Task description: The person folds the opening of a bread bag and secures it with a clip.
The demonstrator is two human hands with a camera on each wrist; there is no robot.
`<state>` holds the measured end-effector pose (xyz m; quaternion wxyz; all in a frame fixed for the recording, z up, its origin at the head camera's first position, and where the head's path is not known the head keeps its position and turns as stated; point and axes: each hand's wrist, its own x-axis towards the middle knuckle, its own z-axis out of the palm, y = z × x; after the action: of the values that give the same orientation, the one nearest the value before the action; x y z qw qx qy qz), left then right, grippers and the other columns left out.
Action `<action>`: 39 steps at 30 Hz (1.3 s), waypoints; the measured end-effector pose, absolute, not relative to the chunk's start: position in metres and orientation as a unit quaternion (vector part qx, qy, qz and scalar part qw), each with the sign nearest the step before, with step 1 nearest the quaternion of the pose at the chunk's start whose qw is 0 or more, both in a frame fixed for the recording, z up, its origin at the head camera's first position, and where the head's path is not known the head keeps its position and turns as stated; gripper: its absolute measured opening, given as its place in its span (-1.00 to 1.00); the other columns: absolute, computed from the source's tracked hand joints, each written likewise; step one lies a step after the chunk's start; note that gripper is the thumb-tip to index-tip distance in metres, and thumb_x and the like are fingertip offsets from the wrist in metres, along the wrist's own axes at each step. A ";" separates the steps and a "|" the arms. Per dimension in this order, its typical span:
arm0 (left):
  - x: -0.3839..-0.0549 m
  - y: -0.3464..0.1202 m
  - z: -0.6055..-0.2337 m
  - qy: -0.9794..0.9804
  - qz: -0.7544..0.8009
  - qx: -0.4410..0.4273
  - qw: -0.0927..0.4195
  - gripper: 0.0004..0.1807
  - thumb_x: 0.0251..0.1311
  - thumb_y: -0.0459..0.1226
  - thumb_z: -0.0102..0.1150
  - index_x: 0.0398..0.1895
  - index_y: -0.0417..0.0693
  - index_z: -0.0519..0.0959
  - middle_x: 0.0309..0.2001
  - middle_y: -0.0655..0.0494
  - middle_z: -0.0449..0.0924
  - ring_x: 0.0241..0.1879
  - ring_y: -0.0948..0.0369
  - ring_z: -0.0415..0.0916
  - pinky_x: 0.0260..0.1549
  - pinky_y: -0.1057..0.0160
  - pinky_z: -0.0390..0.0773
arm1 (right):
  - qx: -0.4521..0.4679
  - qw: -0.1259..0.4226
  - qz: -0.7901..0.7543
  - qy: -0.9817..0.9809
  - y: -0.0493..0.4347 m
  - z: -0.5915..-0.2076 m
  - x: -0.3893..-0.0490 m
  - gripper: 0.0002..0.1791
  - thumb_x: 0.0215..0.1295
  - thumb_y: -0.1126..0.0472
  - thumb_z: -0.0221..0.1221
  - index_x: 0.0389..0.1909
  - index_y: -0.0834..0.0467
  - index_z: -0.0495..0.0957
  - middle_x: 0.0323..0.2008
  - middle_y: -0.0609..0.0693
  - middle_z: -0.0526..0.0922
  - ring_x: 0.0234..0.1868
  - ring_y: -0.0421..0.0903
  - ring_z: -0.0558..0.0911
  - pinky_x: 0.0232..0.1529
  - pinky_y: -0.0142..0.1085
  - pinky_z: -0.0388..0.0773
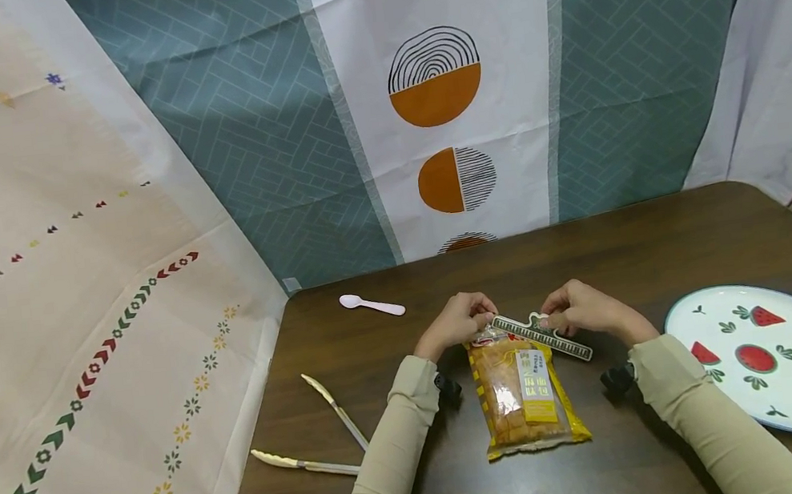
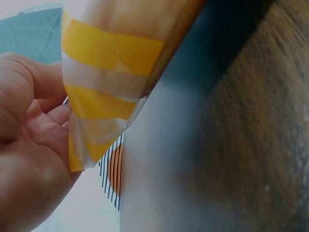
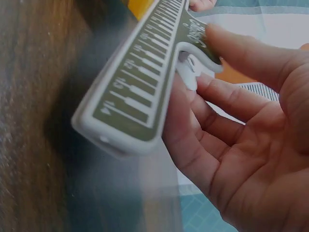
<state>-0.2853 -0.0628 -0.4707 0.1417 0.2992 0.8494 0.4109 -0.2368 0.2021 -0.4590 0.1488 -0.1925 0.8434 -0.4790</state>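
A clear and yellow bag of bread [image 1: 506, 400] lies on the table between the two forearms. The left hand [image 1: 457, 323] pinches the bag's far top corner; in the left wrist view its striped yellow edge [image 2: 106, 63] stands in front of the fingers. A long green-and-white ruler clip [image 1: 546, 338], with a piano-key scale, lies slanted over the top end of the bag. The right hand [image 1: 585, 311] pinches the clip's handle between thumb and fingers, as the right wrist view of the clip [image 3: 140, 72] shows. Whether the clip's jaws grip the bag cannot be told.
On the left of the table are open tongs [image 1: 332, 468] with pale tips. A small pale spoon [image 1: 371, 305] lies near the back edge. At the right stands a large oval plate [image 1: 721, 309] with watermelon pictures. Patterned cloths hang behind and at the left.
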 end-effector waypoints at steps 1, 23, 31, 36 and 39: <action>-0.285 -0.063 -0.470 0.849 0.412 0.300 0.140 -0.89 0.46 -0.40 0.10 -0.20 -0.20 0.63 -0.37 0.06 0.57 -0.46 0.26 0.42 -0.47 0.36 0.46 | -0.196 0.147 -0.475 0.845 0.202 -0.459 -0.237 -0.65 0.34 0.27 0.29 -0.06 0.52 0.61 -0.33 0.10 0.71 -0.44 -0.04 0.61 -0.41 -0.15 0.64; -0.280 -0.083 -0.476 0.858 0.428 0.260 0.113 -0.88 0.40 -0.31 0.22 -0.12 -0.19 0.64 -0.28 0.10 0.61 -0.30 0.27 0.49 -0.30 0.34 0.51 | -0.229 0.133 -0.481 0.836 0.204 -0.461 -0.240 -0.75 0.36 0.32 0.26 -0.15 0.49 0.65 -0.35 0.11 0.71 -0.49 -0.03 0.62 -0.43 -0.16 0.66; -0.275 -0.090 -0.481 0.844 0.476 0.215 0.123 -0.84 0.39 -0.29 0.23 -0.11 -0.23 0.64 -0.32 0.09 0.59 -0.37 0.26 0.44 -0.40 0.34 0.46 | -0.226 0.135 -0.485 0.834 0.204 -0.462 -0.242 -0.77 0.36 0.31 0.27 -0.16 0.45 0.67 -0.35 0.09 0.71 -0.48 0.00 0.62 -0.42 -0.16 0.66; -0.270 -0.091 -0.487 0.817 0.530 0.169 0.149 -0.78 0.40 -0.26 0.24 -0.09 -0.27 0.63 -0.29 0.06 0.61 -0.41 0.25 0.52 -0.44 0.29 0.59 | -0.232 0.137 -0.493 0.827 0.204 -0.463 -0.242 -0.76 0.38 0.31 0.26 -0.14 0.47 0.66 -0.34 0.10 0.72 -0.48 0.00 0.64 -0.41 -0.16 0.66; -0.268 -0.092 -0.490 0.796 0.566 0.138 0.164 -0.75 0.38 -0.26 0.26 -0.07 -0.32 0.62 -0.25 -0.01 0.62 -0.40 0.21 0.57 -0.41 0.21 0.66 | -0.233 0.137 -0.498 0.824 0.204 -0.462 -0.242 -0.75 0.38 0.32 0.25 -0.12 0.48 0.66 -0.34 0.11 0.72 -0.48 -0.01 0.65 -0.41 -0.17 0.66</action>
<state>-0.2677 -0.0922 -0.4899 0.1637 0.1382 0.7964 0.5656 -0.2416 0.2042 -0.4623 0.1374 -0.2330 0.8238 -0.4981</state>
